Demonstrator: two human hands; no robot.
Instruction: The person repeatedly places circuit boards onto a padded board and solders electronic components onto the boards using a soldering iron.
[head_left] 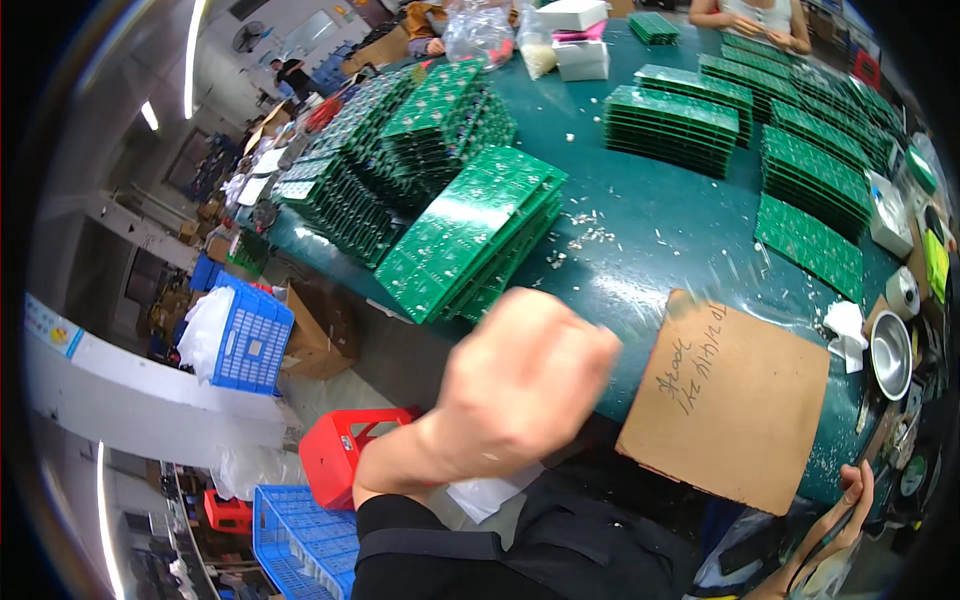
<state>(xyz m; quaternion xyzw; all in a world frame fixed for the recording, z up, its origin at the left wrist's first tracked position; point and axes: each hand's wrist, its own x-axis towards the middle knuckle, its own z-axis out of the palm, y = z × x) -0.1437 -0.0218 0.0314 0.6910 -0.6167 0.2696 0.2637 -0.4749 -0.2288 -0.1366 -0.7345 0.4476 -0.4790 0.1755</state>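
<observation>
My left hand is raised over the near edge of the table, blurred, with its fingers curled into a fist. Whatever it may hold is hidden. Just beyond it lies a leaning stack of green circuit boards. At the lower right, my right hand has its fingers bent around a thin dark object, whose kind I cannot make out. Between the two hands, a flat brown cardboard sheet with handwriting lies on the table's near edge. Faint blurred streaks show above its far edge.
More circuit board stacks stand at the left and right of the green table. White scraps are scattered between them. A metal bowl sits at the right. A red stool and blue crates stand left. Another person sits opposite.
</observation>
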